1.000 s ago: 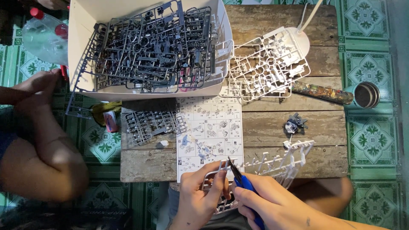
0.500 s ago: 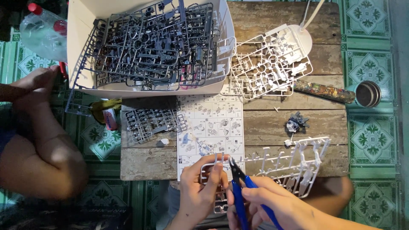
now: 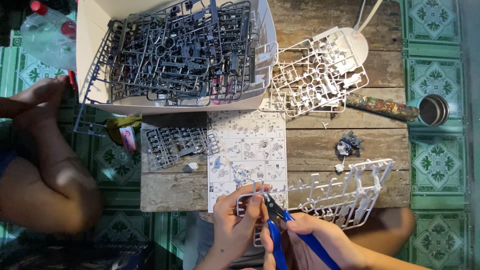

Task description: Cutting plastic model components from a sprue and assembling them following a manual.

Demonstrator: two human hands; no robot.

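The left hand (image 3: 239, 225) pinches a white frame (image 3: 320, 192) of small plastic parts near its left end. The right hand (image 3: 310, 240) grips blue cutters (image 3: 280, 230), and the black tips are open around a thin bar of that frame. The frame sits at the near edge of the wooden table (image 3: 320, 135), partly hanging off it.

Just behind the hands lies 1 sheet (image 3: 246, 150) with drawings, and the frame covers its near corner. Left of the sheet is 1 grey frame (image 3: 177, 142) with 1 small white bit (image 3: 190, 167) beside it. Right of the sheet sits 1 small grey model piece (image 3: 349, 144).

Farther back, 1 white box (image 3: 100, 30) is full of dark grey frames, too many to count. Next to it is 1 more white frame (image 3: 317, 75), lying on a white lamp (image 3: 357, 37). 1 painted stick (image 3: 382, 106) lies by 1 metal cup (image 3: 432, 110).

On the left, another person's arm (image 3: 45, 165) rests by a clear bottle (image 3: 47, 32).
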